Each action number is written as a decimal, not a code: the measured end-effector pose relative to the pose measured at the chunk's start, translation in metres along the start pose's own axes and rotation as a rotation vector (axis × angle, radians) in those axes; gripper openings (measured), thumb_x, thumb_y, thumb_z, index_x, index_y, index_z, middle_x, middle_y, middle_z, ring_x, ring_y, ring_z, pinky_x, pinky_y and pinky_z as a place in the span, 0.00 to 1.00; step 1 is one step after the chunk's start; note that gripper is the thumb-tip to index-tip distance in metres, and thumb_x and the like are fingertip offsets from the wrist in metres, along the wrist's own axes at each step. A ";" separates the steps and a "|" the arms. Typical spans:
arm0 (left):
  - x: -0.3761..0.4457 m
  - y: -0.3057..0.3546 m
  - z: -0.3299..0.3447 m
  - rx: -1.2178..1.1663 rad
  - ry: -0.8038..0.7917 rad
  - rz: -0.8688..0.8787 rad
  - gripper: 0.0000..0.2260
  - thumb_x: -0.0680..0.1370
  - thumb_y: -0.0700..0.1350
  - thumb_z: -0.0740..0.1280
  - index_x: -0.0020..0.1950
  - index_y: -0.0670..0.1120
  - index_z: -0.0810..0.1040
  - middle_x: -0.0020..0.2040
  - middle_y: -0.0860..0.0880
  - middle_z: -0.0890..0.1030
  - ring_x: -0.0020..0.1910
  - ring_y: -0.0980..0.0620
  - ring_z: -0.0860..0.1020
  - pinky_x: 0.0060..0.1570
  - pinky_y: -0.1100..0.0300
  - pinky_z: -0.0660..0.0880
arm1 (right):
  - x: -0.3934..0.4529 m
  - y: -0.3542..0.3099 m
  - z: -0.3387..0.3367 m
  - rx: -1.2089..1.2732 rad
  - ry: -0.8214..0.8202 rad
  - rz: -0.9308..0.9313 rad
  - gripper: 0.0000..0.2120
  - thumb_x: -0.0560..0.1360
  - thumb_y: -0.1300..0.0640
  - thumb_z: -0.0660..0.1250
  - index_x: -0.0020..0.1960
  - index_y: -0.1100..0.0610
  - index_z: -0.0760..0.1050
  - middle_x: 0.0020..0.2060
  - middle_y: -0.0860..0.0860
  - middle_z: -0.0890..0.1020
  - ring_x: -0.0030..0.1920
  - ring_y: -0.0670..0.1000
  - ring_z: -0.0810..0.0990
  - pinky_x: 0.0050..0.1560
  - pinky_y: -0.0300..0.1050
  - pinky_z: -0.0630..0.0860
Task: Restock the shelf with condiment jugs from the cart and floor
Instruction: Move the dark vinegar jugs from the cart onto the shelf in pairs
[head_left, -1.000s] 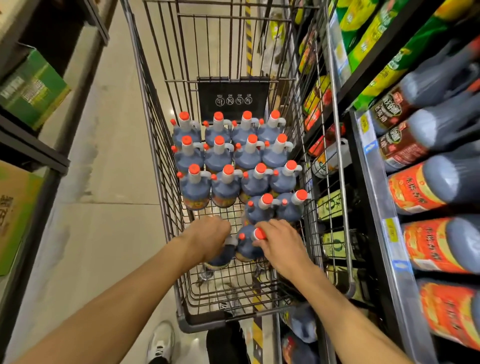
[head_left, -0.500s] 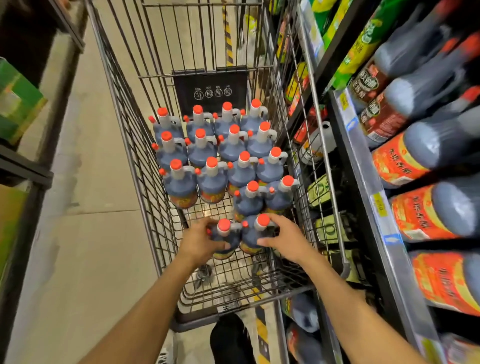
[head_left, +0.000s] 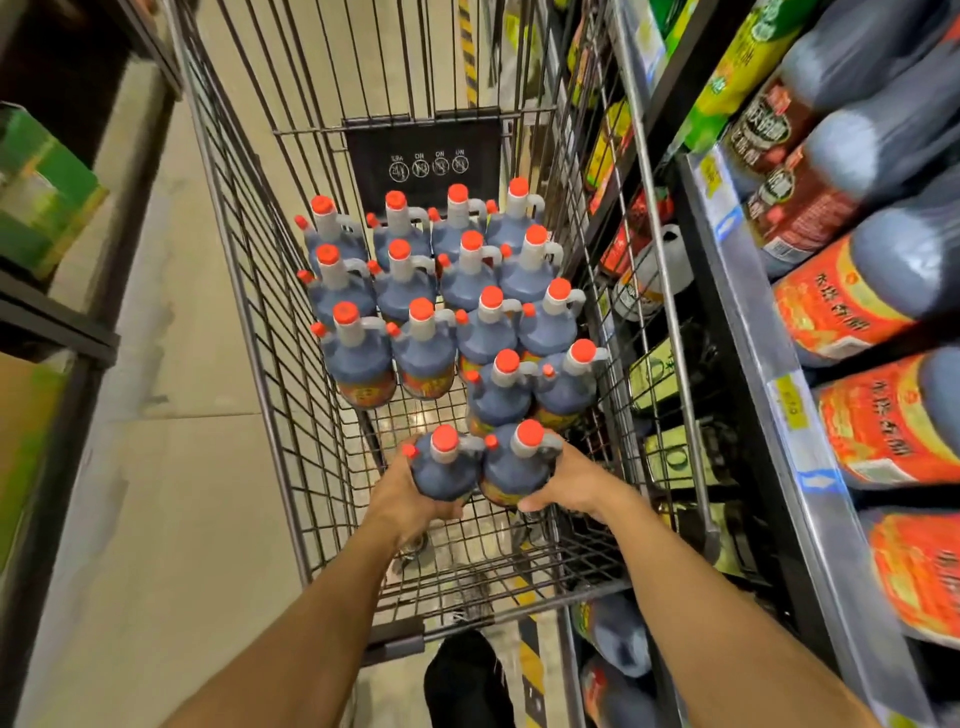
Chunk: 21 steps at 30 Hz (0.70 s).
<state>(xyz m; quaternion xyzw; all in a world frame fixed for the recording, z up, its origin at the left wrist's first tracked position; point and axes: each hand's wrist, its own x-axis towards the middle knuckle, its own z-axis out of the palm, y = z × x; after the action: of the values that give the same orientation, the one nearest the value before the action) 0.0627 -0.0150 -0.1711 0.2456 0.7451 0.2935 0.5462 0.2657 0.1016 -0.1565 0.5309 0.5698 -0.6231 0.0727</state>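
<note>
red-capped jugs, 2 (head_left: 444, 467) (head_left: 517, 462), ride pressed together at the cart (head_left: 670, 312) near edge, left hand (head_left: 410, 499) and right hand (head_left: 571, 480) curled around them. about 14 await; shelf (head_left: 748, 291) looks partly stocked.

Wire cart (head_left: 249, 291) carries 14 standing red-capped jugs (head_left: 423, 353).
</note>
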 end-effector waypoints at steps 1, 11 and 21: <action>0.004 -0.002 -0.001 0.007 -0.009 0.002 0.41 0.61 0.29 0.81 0.65 0.54 0.67 0.56 0.50 0.79 0.55 0.48 0.79 0.38 0.74 0.75 | 0.003 0.000 -0.001 -0.012 -0.024 0.007 0.39 0.67 0.71 0.78 0.73 0.58 0.68 0.65 0.49 0.76 0.66 0.49 0.73 0.62 0.41 0.71; 0.008 0.001 -0.008 0.152 -0.045 0.111 0.45 0.53 0.40 0.83 0.67 0.55 0.69 0.57 0.50 0.81 0.55 0.46 0.81 0.52 0.53 0.81 | 0.006 0.012 -0.010 0.073 -0.087 0.010 0.28 0.66 0.71 0.79 0.61 0.54 0.78 0.52 0.44 0.84 0.56 0.47 0.82 0.48 0.35 0.80; -0.023 0.049 -0.024 -0.021 -0.126 0.256 0.39 0.58 0.39 0.82 0.64 0.57 0.72 0.59 0.45 0.82 0.58 0.42 0.82 0.53 0.39 0.81 | -0.043 -0.011 -0.029 0.205 -0.038 -0.085 0.25 0.67 0.70 0.79 0.58 0.50 0.78 0.53 0.46 0.86 0.50 0.42 0.84 0.52 0.41 0.81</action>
<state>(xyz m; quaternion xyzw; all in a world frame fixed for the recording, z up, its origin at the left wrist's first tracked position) 0.0489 -0.0001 -0.1150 0.3508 0.6690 0.3525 0.5524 0.2932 0.1064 -0.1111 0.4990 0.5235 -0.6906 0.0025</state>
